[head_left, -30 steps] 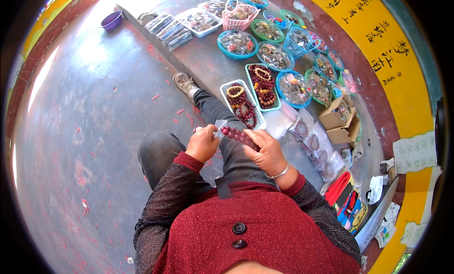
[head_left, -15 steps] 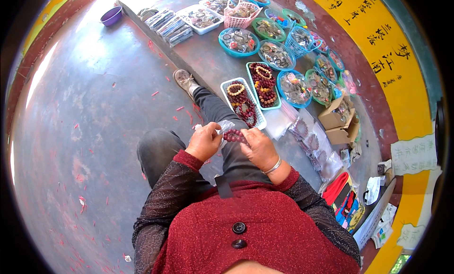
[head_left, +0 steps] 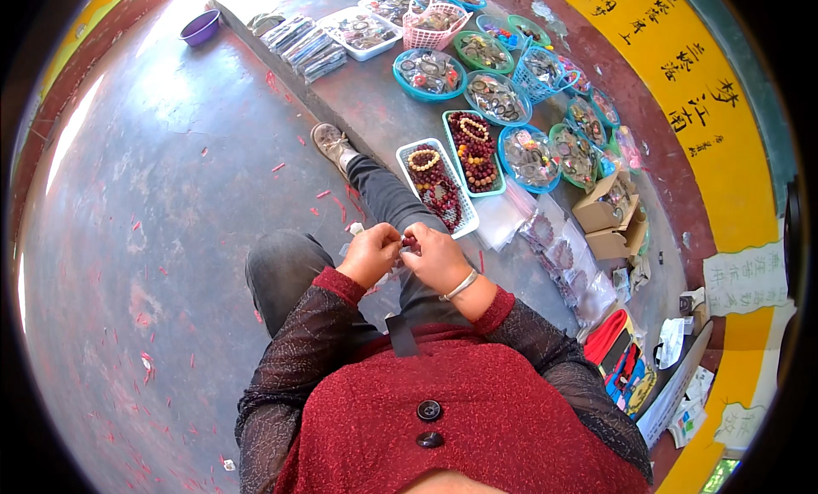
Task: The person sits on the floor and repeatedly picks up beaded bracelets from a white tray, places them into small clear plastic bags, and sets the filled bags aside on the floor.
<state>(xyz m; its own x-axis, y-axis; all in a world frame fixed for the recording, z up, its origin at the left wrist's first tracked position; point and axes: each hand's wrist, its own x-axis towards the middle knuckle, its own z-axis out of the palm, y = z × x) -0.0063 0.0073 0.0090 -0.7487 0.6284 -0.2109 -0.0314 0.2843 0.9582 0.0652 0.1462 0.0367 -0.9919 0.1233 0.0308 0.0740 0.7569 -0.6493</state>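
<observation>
My two hands meet above my lap, fingertips close together. My left hand (head_left: 369,254) is closed, pinching a clear plastic bag (head_left: 390,277) that shows only in part below the fingers. In my right hand (head_left: 437,260), fingers closed, is a dark red bead bracelet (head_left: 411,240); only a few beads show, and the rest is hidden by the fingers. Whether the beads are inside the bag or just against it I cannot tell. Just ahead stand a white tray (head_left: 470,224) and a green tray (head_left: 497,187), both holding bead bracelets.
Clear bags (head_left: 501,217) and bagged bracelets (head_left: 558,254) lie to the right, near an open cardboard box (head_left: 609,243). Several baskets of small packaged goods, including a blue one (head_left: 532,187), stand beyond. A raised ledge (head_left: 281,81) crosses the floor; a purple basin (head_left: 201,30) sits far left.
My right hand has moved left and turned inward, bringing the bracelet against my left hand at the bag. The bracelet and bag are now more covered by fingers.
</observation>
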